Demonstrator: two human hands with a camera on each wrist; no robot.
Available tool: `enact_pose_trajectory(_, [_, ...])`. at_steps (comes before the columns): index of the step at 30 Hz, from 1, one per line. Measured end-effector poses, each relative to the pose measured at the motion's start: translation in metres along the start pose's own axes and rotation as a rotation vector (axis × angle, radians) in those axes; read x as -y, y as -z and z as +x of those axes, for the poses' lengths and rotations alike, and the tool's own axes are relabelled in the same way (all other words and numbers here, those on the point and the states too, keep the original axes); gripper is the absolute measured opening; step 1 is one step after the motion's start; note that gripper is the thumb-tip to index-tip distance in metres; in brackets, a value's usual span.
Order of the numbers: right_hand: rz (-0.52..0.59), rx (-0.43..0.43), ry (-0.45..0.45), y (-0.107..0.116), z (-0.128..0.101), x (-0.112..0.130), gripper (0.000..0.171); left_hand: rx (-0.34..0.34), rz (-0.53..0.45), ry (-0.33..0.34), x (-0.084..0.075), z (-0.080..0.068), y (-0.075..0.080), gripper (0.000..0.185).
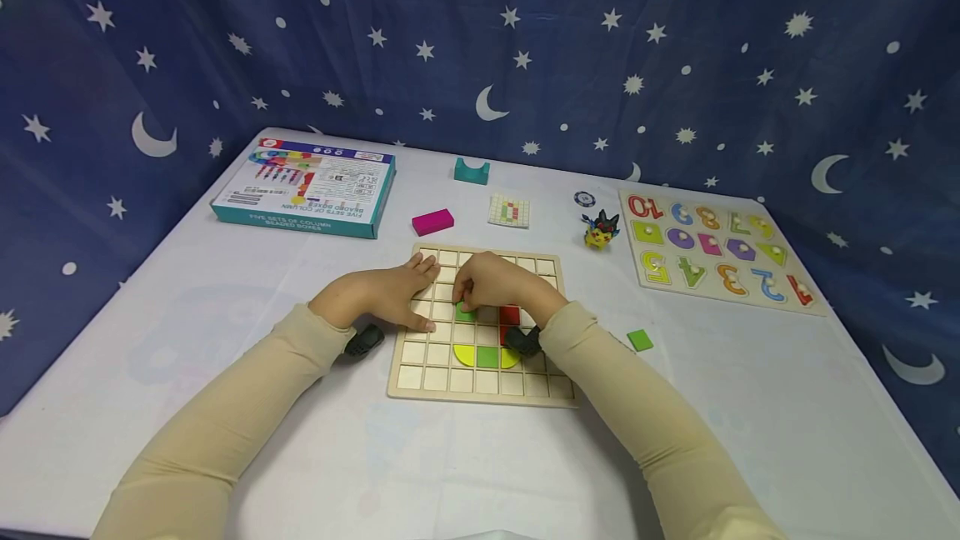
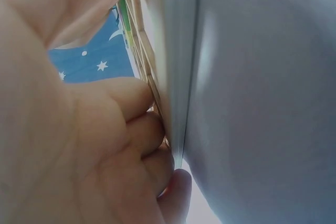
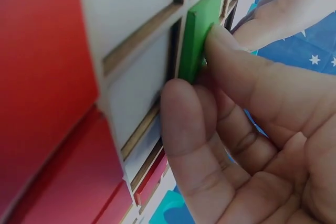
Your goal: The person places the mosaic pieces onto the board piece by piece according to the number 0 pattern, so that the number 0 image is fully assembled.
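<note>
Now, head view: left hand (image 1: 390, 297) lies flat on the grid board (image 1: 480, 386), fingers straight, steadying it. Right hand (image 1: 495, 283) pinches a green tile (image 1: 465, 314) over a mid-board cell.

Left wrist view: fingers (image 2: 137, 129) rest against the board edge.

Right wrist view: grip closed on the tile (image 3: 199, 35), which is tilted and half seated. Placement step, I judge; next it needs pressing flush.

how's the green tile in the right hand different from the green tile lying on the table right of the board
The green tile in the right hand is pinched by the fingers and sits tilted over a cell of the grid board. The loose green tile lies flat on the table, untouched, off the board. Both are green and look square.
</note>
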State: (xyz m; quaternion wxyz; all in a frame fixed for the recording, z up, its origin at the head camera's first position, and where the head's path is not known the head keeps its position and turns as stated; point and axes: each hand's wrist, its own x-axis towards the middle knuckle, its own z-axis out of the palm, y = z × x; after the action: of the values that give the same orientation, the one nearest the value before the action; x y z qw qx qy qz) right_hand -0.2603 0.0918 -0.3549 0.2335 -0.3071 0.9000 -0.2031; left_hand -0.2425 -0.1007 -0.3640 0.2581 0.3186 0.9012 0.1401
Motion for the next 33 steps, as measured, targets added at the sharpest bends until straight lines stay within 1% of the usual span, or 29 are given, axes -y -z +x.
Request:
enact_pose_trajectory(6, [0.003,-0.009,-0.033,0.007,-0.009,0.0,0.007,0.004,0.006,0.0,-0.002,0.0,0.001,0.095])
enact_pose_trajectory(11, [0.004,-0.029,-0.036,0.017,-0.023,-0.008,0.008,0.005,0.021,-0.002,-0.001,0.001,-0.001,0.093])
enact_pose_trajectory(20, [0.008,-0.03,-0.106,0.032,-0.052,-0.036,0.008,-0.003,0.02,-0.013,0.001,0.002,-0.001,0.093])
enact_pose_trajectory(27, [0.007,-0.034,-0.152,0.034,-0.073,-0.059,0.007,-0.001,-0.001,-0.01,-0.001,0.001,-0.001,0.092])
enact_pose_trajectory(33, [0.003,-0.036,-0.209,0.035,-0.094,-0.08,0.007,-0.009,0.004,-0.013,-0.001,0.0,-0.002,0.092])
